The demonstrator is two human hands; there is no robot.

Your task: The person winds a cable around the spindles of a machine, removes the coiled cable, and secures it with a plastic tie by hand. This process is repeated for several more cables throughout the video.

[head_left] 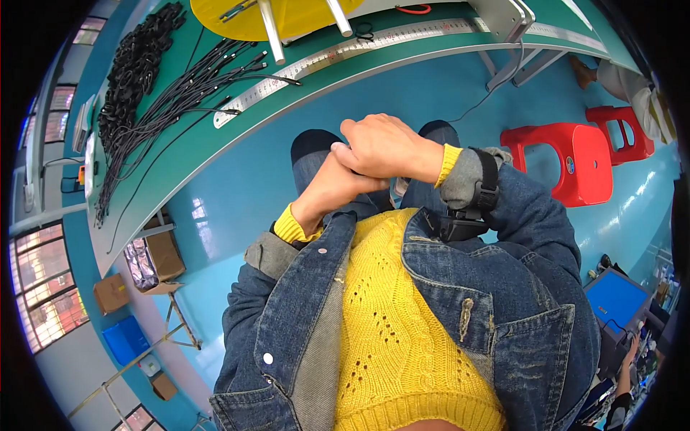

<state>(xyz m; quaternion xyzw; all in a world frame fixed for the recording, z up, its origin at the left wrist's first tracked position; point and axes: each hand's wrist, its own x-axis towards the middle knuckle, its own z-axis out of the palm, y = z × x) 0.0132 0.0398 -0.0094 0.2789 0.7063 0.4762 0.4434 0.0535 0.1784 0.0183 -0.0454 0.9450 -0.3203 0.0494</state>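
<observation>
My two hands meet over my lap, clear of the bench edge. My right hand (392, 146) lies on top, its fingers curled round my left hand (327, 182). Underneath, the left hand's fingers are mostly hidden, so I cannot tell whether they are open or closed. No tool or part shows in either hand. Ahead on the green bench (188, 152) lie a bundle of black cables (176, 100) and a long steel ruler (316, 62). Closest to the hands is the ruler, with several cable ends lying across it.
A yellow round-topped piece (244, 21) with metal legs rests on the bench, near a heap of black coiled cables (133, 79). Red stools (575, 165) stand to the right, with another person's leg beyond. Boxes (111, 293) and a blue bin (128, 340) sit at left.
</observation>
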